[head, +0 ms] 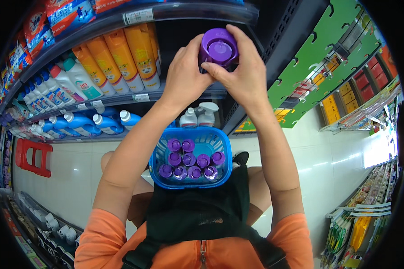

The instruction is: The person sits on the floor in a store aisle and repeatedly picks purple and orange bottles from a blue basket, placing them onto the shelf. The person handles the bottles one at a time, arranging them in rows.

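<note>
Both hands hold one purple-capped bottle [219, 48] up near the shelf, its cap towards me and its body mostly hidden. My left hand [187, 72] wraps the bottle's left side. On the right side my right hand [245, 67] grips it, the thumb lying across the front below the cap. Below the hands, a blue plastic basket [229, 161] rests at my lap, holding several upright bottles with purple caps [189, 159] in rows. Orange-yellow spray cans [139, 57] stand on the shelf left of my left hand.
A shelf edge [202, 13] runs above the hands. Lower down are white spray bottles [207, 116] and blue detergent bottles [82, 123]. A green pegboard with hooks [289, 90] stands at right, a red plastic stool [34, 157] on the floor at left.
</note>
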Tool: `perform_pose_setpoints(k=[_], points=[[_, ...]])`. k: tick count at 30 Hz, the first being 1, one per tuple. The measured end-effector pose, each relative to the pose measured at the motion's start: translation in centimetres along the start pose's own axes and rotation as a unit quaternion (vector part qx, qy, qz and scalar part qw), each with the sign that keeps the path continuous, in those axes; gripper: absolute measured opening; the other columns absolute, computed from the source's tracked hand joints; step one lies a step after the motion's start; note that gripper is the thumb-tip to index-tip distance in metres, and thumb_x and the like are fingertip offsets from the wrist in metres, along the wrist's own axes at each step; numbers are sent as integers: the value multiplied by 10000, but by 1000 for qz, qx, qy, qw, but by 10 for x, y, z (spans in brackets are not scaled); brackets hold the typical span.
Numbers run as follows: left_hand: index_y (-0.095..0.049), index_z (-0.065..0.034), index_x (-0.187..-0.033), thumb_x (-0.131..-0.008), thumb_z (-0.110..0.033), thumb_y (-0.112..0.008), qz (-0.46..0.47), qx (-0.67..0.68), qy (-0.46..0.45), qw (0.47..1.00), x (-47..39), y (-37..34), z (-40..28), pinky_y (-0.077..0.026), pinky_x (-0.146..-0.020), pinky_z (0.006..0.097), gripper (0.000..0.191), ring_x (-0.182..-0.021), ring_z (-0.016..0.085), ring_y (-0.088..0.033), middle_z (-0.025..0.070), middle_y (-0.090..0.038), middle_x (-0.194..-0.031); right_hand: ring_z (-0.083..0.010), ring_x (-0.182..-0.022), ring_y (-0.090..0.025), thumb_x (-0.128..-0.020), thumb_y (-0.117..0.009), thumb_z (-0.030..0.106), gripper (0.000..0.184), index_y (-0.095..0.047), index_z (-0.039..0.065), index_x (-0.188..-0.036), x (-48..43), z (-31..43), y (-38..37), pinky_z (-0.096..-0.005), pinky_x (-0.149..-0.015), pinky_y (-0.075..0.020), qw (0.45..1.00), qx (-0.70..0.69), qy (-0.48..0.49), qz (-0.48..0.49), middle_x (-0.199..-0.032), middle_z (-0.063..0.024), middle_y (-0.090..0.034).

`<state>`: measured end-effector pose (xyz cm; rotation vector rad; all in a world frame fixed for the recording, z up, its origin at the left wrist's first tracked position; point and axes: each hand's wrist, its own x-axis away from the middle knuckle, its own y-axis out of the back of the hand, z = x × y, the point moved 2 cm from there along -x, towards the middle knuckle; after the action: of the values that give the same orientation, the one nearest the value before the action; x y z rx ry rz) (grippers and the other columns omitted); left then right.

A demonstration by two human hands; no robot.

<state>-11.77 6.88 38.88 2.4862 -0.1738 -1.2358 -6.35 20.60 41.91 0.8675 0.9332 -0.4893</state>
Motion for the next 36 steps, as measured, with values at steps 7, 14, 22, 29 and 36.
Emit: perform_pose_setpoints(k=[7,14,22,29,36], points=[[-507,-28,-1382,-681,-229,-877,118,32,109,986,62,-17,12,-486,-980,473,818,-1147,407,-603,217,-647,-1210,-404,-990,-686,-710,-851,293,831,-483,41,-1410,51,0,7,-442,-839,-577,983,7,-106,152,-1146,-225,-619],[-457,-18,-1368,-704,-158,-851,214,70,224,948,169,-76,70,-473,-1011,483,784,-1196,443,-570,245,-601,-1266,-421,-928,-688,-662,-852,205,750,-532,-8,-1306,158,-38,-37,-460,-796,-586,938,17,-222,266,-1099,-227,-623],[-341,5,-1451,-744,-142,-820,329,-2,294,898,264,-117,120,-475,-1027,477,866,-1254,468,-520,274,-480,-1352,-441,-947,-673,-652,-852,194,755,-490,11,-1290,283,-82,-93,-493,-806,-572,888,22,-315,333,-1136,-238,-628],[-293,49,-1483,-757,-178,-807,401,-89,259,874,315,-131,147,-432,-1053,530,917,-1287,421,-523,275,-519,-1397,-462,-919,-667,-675,-818,158,682,-464,19,-1241,341,-98,-128,-514,-776,-582,861,35,-333,384,-1143,-250,-590],[-307,30,-1506,-791,-268,-783,507,-125,283,805,319,-136,148,-360,-1096,601,909,-1332,395,-497,232,-491,-1462,-492,-981,-639,-735,-791,174,609,-470,32,-1232,369,-107,-141,-548,-814,-550,821,36,-379,425,-1155,-275,-591]])
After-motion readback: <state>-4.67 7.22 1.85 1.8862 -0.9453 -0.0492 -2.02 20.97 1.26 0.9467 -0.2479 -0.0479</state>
